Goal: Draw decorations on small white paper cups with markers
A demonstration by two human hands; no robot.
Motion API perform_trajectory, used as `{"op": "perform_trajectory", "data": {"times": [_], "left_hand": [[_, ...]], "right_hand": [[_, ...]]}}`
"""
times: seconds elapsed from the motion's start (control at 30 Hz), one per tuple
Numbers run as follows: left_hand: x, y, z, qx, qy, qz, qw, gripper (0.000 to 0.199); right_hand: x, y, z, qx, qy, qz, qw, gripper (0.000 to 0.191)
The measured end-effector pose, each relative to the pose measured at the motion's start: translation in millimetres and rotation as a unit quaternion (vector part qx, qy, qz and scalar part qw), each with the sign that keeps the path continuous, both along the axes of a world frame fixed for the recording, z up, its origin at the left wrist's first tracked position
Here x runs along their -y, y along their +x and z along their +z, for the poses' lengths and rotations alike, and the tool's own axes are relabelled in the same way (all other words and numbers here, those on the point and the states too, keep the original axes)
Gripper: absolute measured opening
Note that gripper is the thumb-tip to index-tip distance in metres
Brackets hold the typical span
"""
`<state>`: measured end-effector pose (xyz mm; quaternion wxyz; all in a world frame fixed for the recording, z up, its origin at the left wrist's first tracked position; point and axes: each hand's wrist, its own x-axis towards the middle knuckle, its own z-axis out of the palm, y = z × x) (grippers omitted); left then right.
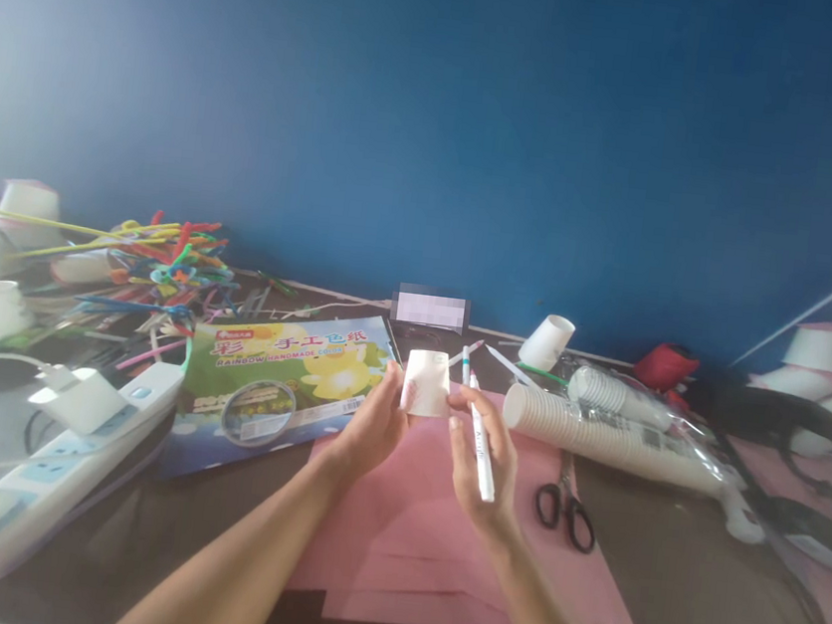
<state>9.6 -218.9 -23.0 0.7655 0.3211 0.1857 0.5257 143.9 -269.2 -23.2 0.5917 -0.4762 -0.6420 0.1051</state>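
A small white paper cup is held up over the pink paper. The fingers of my left hand are closed on the cup's left side. In my right hand a white marker with a blue-green band slants between the fingers. That hand's fingertips come close to the cup's lower right edge; whether they touch it I cannot tell. Scissors with black handles lie on the pink paper, to the right of my right hand.
A colored-paper pack lies left of the pink paper. Further left are a white power strip and a heap of pipe cleaners. A sleeve of stacked paper cups and a single cup are at the right. A blue wall stands behind.
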Motion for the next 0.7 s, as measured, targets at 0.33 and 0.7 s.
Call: {"op": "perform_trajectory", "data": {"times": [0.33, 0.7], "left_hand": [[1.8, -0.5, 7.1, 0.015, 0.004, -0.074, 0.997, 0.057], [-2.4, -0.6, 5.0, -0.006, 0.000, -0.038, 0.999, 0.038]], "right_hand": [[-1.6, 1.9, -2.0, -0.003, 0.004, -0.005, 1.000, 0.031], [-1.3, 2.4, 1.1, -0.019, -0.025, -0.017, 0.999, 0.028]]}}
